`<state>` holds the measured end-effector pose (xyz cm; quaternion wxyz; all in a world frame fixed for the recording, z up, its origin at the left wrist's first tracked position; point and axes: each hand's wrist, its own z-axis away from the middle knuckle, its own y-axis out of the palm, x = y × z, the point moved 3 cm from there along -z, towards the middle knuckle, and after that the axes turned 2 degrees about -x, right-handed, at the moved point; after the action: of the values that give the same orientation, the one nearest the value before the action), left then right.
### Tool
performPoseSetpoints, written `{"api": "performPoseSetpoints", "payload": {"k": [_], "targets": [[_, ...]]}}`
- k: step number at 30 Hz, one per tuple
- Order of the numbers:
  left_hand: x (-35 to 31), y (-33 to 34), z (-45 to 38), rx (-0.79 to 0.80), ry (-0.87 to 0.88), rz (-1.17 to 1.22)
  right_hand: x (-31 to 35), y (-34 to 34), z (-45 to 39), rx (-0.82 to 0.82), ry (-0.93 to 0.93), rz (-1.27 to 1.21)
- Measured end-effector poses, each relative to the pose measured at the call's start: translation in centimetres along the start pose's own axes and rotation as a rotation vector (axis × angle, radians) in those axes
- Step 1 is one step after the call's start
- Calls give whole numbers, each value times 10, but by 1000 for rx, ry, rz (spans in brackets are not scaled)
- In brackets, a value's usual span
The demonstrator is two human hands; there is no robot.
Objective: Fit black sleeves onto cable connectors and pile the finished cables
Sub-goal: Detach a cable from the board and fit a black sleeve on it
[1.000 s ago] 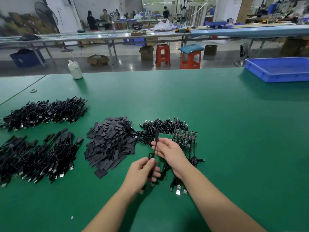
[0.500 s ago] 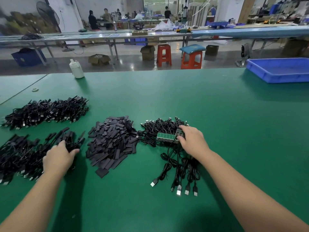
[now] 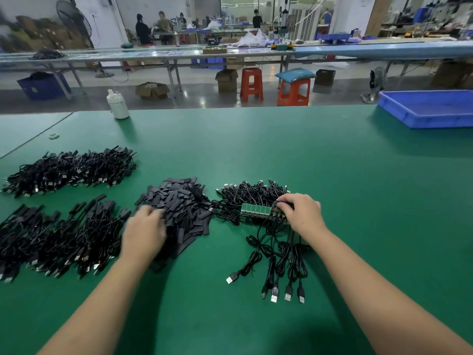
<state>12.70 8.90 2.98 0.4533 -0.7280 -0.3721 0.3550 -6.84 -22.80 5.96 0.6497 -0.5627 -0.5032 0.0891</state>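
A heap of flat black sleeves (image 3: 179,203) lies at the table's middle. My left hand (image 3: 144,230), blurred, reaches over the heap's left edge with fingers stretched forward; I cannot tell if it holds a sleeve. To the right, a green circuit board strip (image 3: 256,210) sits on a tangle of black cables (image 3: 250,196). My right hand (image 3: 302,212) pinches the strip's right end with curled fingers. Several cables with USB plugs (image 3: 281,293) trail from the strip toward me. Finished cables form a pile at near left (image 3: 56,239) and another pile behind it (image 3: 69,170).
A white bottle (image 3: 118,105) stands at the table's far edge. A blue plastic tray (image 3: 430,108) sits at the far right. A small white object (image 3: 53,136) lies far left. Bare green mat (image 3: 358,201) spreads to the right. Stools, benches and people are beyond.
My left hand laid a sleeved cable on the near left pile, then swung right to the sleeve heap. My right hand moved onto the circuit board strip and stays there.
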Motion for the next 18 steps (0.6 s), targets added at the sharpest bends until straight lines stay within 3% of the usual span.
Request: {"api": "performPoseSetpoints", "payload": {"k": [4,7,10,14,18], "targets": [[-114,-2,10,110,231,352,1,0,1,11,17,-132],[-181,6,23,194,297,364,4,-4,3,5,-5,-181],[-217,12,28,280,258,408,8,-8,7,-14,-46,-209],[-225,11,27,190,142,518,12,-13,12,-21,-77,-225],[-229,7,34,70,114,462,12,-13,14,-64,-63,-219]]}}
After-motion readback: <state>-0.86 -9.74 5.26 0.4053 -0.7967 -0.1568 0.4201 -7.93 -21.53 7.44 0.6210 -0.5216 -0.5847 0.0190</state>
